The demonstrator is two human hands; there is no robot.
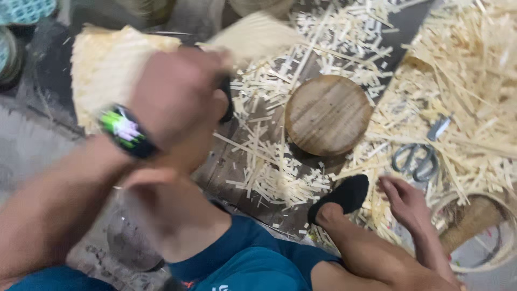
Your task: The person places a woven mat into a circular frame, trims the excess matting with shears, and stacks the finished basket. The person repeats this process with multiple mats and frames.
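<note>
Taking the round wooden block (328, 114) as landmark: well to its left the left hand (180, 102), a bright-faced watch (125, 132) on its wrist, is clenched around a dark handle (227, 99), raised and blurred, seemingly mid-swing so a blade can split pale bamboo (253, 35) above the block. Pale splinters (274, 178) litter the dark board below the block, likely offcuts. To the block's lower right the right hand (406, 202) rests open and empty on the floor beside a black-socked foot (344, 195), just below grey scissors (417, 159), probably bracing the body.

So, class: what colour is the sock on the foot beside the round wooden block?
Black sock, clearest in the head view.
</note>
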